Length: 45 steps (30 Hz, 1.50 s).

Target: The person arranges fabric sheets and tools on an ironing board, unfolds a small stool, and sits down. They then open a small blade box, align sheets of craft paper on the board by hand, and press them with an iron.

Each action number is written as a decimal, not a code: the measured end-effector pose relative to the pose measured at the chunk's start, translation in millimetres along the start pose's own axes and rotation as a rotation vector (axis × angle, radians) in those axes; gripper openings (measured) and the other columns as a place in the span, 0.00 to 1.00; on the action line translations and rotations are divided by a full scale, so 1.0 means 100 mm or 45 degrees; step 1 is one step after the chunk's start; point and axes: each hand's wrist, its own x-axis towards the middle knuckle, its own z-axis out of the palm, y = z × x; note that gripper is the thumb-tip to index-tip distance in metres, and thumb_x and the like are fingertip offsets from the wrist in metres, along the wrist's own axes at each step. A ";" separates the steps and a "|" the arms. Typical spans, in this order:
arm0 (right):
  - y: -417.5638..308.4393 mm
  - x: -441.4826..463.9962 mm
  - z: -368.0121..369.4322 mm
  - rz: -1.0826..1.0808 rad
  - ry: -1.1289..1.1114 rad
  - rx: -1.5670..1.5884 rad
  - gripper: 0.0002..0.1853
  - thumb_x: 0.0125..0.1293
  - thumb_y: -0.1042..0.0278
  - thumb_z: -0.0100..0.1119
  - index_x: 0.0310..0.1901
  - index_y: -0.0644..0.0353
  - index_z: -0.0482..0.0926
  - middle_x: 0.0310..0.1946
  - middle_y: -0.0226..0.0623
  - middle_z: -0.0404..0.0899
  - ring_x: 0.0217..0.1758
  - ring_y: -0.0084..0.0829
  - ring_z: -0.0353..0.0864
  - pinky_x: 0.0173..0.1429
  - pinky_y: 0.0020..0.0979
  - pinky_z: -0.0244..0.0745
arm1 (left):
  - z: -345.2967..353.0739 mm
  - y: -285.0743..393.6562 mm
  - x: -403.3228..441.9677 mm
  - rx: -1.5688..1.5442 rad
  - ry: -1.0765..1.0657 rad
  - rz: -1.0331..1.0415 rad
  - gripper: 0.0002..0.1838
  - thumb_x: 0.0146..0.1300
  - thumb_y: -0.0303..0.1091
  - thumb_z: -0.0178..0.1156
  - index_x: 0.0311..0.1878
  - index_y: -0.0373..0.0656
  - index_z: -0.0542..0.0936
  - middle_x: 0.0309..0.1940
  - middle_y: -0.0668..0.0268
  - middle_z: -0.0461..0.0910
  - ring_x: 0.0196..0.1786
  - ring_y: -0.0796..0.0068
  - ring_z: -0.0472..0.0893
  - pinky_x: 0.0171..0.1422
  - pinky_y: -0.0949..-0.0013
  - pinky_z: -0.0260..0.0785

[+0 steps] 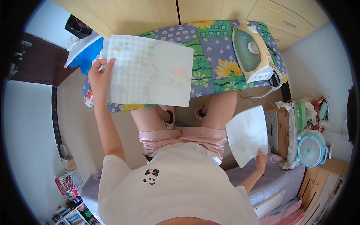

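Observation:
My left hand [100, 77] pinches the left edge of a pale rectangular sheet with rounded corners [165, 75], thumb on top. Faint blue checks and flowers show on this sheet, which is over the left part of a patterned ironing board [217, 52]. Down at my right side, my right hand [260, 160] grips the lower corner of a second, similar sheet [247, 135], held tilted and slightly curved. A cream and green iron [249, 52] rests on the board's right end, away from both hands.
The iron's cord [266, 93] hangs over the board's near edge. Wooden cabinets [221, 10] stand behind the board. To the right are a small blue fan [311, 150] and a green box [300, 116]. A blue plastic bag [88, 56] is at the left.

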 end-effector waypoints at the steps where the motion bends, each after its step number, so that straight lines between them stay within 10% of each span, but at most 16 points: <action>1: 0.22 0.03 -0.09 0.060 0.088 0.060 0.22 0.62 0.67 0.58 0.56 0.61 0.67 0.51 0.32 0.72 0.54 0.28 0.71 0.53 0.33 0.70 | -0.06 -0.16 0.09 0.173 -0.027 0.022 0.08 0.56 0.32 0.63 0.31 0.37 0.78 0.23 0.69 0.79 0.23 0.90 0.71 0.27 0.82 0.61; 7: 1.43 0.20 -0.18 0.326 0.421 0.304 0.20 0.61 0.65 0.57 0.53 0.66 0.69 0.47 0.38 0.75 0.51 0.34 0.74 0.52 0.33 0.69 | -0.22 -0.57 0.15 0.722 -0.024 0.181 0.13 0.54 0.36 0.64 0.34 0.35 0.79 0.25 0.67 0.80 0.25 0.84 0.73 0.29 0.76 0.64; 12: 1.64 0.65 0.38 -0.539 1.238 -0.435 0.13 0.64 0.68 0.52 0.44 0.71 0.74 0.40 0.44 0.77 0.45 0.35 0.76 0.54 0.31 0.68 | -0.32 -0.54 0.04 0.754 0.003 0.205 0.14 0.54 0.37 0.64 0.35 0.34 0.80 0.22 0.67 0.78 0.23 0.84 0.71 0.27 0.76 0.64; 16: -0.18 -0.07 2.08 -0.813 0.527 -0.111 0.09 0.64 0.69 0.51 0.40 0.65 0.76 0.36 0.39 0.78 0.43 0.31 0.75 0.51 0.31 0.68 | -0.34 -0.47 -0.28 0.807 -0.063 -0.032 0.14 0.54 0.37 0.64 0.32 0.33 0.81 0.16 0.69 0.74 0.18 0.86 0.68 0.22 0.78 0.58; 19: -0.94 -0.51 2.98 -1.716 0.172 -0.942 0.13 0.58 0.60 0.55 0.39 0.60 0.77 0.39 0.37 0.74 0.44 0.41 0.70 0.52 0.41 0.61 | -0.34 -0.48 -0.60 0.719 -0.046 -0.145 0.13 0.55 0.37 0.64 0.30 0.33 0.81 0.14 0.72 0.71 0.16 0.88 0.65 0.20 0.79 0.54; 30: -1.53 -0.56 4.19 -1.668 -0.037 -1.443 0.19 0.49 0.54 0.65 0.35 0.57 0.72 0.40 0.34 0.67 0.50 0.38 0.61 0.49 0.40 0.53 | -0.53 -0.73 -1.27 0.135 0.099 -0.478 0.09 0.58 0.33 0.62 0.32 0.35 0.81 0.15 0.74 0.71 0.18 0.88 0.67 0.21 0.82 0.56; 37: -1.85 -0.30 4.27 -1.241 -0.526 -0.804 0.11 0.53 0.71 0.61 0.36 0.62 0.71 0.28 0.42 0.76 0.25 0.37 0.74 0.33 0.33 0.69 | -0.55 -0.48 -1.29 0.341 0.160 -0.070 0.06 0.56 0.23 0.61 0.37 0.35 0.80 0.31 0.67 0.77 0.26 0.84 0.73 0.27 0.81 0.63; 45: -2.38 0.26 4.52 -1.332 -0.318 -1.218 0.20 0.53 0.66 0.61 0.49 0.53 0.72 0.32 0.46 0.79 0.36 0.44 0.79 0.41 0.40 0.71 | -0.77 -0.14 -1.22 0.459 0.409 0.136 0.13 0.55 0.17 0.57 0.44 0.38 0.79 0.39 0.63 0.77 0.22 0.83 0.69 0.24 0.82 0.61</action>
